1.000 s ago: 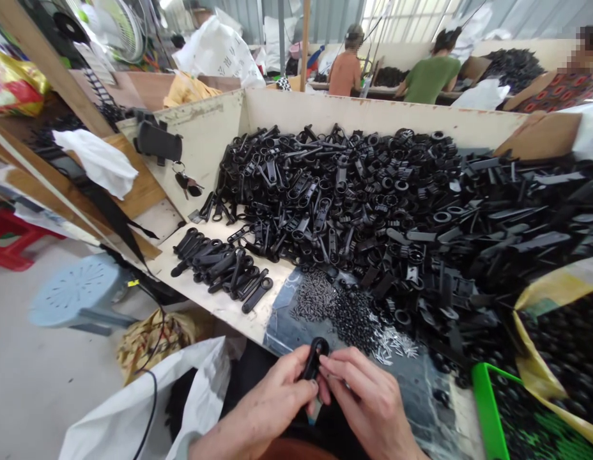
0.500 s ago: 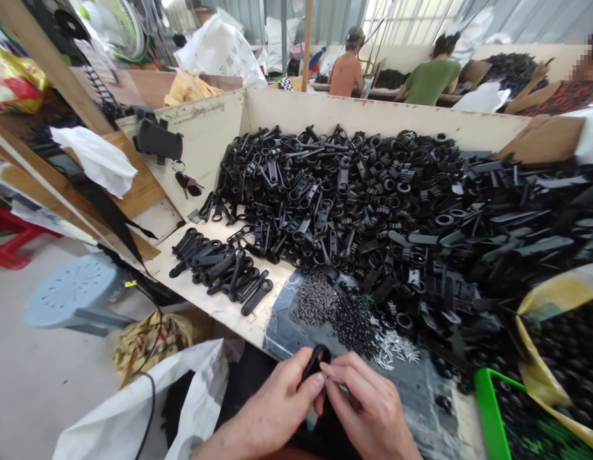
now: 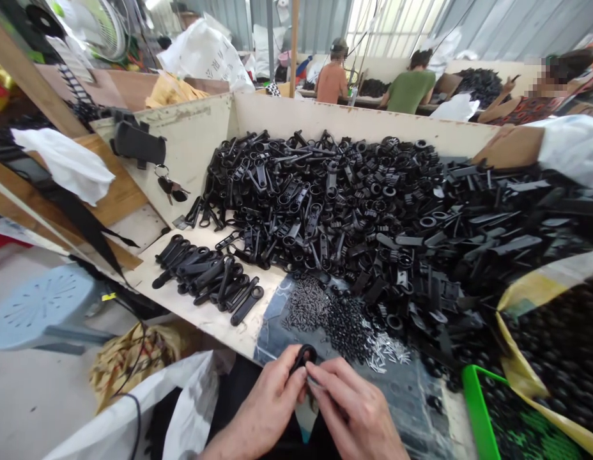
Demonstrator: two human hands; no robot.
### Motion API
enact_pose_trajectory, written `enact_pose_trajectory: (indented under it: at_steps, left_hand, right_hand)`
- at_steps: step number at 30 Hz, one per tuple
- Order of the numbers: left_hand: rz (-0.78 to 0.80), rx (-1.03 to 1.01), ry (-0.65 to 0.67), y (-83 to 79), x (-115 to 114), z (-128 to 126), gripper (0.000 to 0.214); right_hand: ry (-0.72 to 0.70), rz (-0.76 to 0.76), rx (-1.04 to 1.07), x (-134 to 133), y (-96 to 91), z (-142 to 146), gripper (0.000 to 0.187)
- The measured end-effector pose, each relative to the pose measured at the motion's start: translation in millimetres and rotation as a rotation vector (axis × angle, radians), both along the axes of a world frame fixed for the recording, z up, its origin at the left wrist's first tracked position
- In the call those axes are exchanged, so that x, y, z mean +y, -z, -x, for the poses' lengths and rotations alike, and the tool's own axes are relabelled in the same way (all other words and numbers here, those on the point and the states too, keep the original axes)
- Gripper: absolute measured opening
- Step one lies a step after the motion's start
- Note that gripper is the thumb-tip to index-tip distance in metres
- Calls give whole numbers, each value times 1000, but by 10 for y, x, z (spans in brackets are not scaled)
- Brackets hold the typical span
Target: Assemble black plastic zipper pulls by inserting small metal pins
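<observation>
My left hand (image 3: 270, 399) is closed around a black plastic part with a ring-shaped end (image 3: 308, 351); the rest of it is hidden in the fingers. My right hand (image 3: 354, 402) pinches at the same spot, thumb and fingertips against the part, and whatever small piece it holds is hidden. Just beyond both hands, a dark mat (image 3: 272, 326) carries small grey pins (image 3: 303, 303), small black pieces (image 3: 347, 326) and shiny silver pins (image 3: 386, 348). Farther left lies a batch of long black ring-ended parts (image 3: 205, 271).
A large heap of black plastic parts (image 3: 315, 198) fills the walled bench (image 3: 363, 115). At right stand a green tray (image 3: 476, 402) and a yellow-edged sack (image 3: 512, 358). Keys (image 3: 172, 185) hang at left, above a blue stool (image 3: 47, 300). Other people sit working in the background.
The camera view has turned slightly to the right, so the scene sits further left. Both hands stay together at the ringed part, with the right fingers shifted slightly.
</observation>
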State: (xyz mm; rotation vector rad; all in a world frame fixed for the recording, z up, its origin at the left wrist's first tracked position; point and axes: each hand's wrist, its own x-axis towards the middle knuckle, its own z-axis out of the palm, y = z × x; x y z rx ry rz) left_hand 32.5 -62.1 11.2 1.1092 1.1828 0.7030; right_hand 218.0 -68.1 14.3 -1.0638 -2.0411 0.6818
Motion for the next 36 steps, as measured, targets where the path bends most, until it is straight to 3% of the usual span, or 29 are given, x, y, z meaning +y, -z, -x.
enact_pose_trajectory:
  at_steps: [6,10,18,27,36]
  left_hand:
    - [117,-153,37,142,9,31,46]
    - [134,-215,51,184,25,25,50]
    - [58,-201,-10,359,-2,9,47]
    - [51,-181,-37,291,3,14,45]
    - [68,-158,-57,198,23,-7,47]
  right_hand:
    - [27,57,0,12,-139,-180,39]
    - [-77,50,-94,-15,-26,-203,43]
    - [-25,157,-291,-74,180,-188,53]
    - [10,-27,-424,-59,126,-170,52]
    - [3,17,-442,-44,112,-161,55]
